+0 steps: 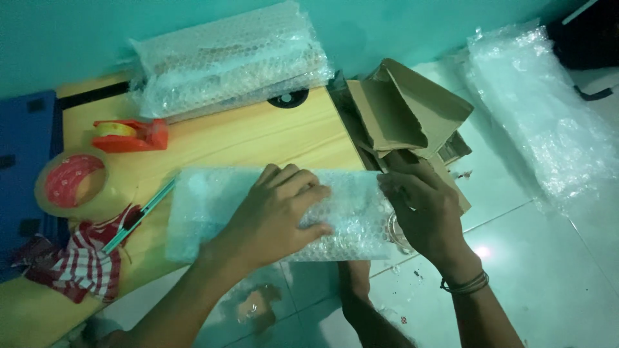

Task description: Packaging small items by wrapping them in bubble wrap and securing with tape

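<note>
We press our left hand (277, 209) flat, fingers spread, on the bubble-wrapped bundle (271, 216) at the table (258, 138) edge. Our right hand (422, 216) closes its fingers around the bundle's right end. Beyond the right fingers lie cardboard pieces (406, 116); far left of the left fingers, a tape roll (71, 183).

Bubble-wrap bundle (271, 212) hides its contents; left hand (274, 216) covers its middle; plastic sheet (548, 109) cut off at 3 o'clock.

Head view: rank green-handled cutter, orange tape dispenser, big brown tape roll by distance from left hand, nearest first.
From the left hand, which rests on the bubble-wrapped bundle:
1. Green-handled cutter, just left of the bundle.
2. Orange tape dispenser, up-left.
3. Big brown tape roll, far left edge.
</note>
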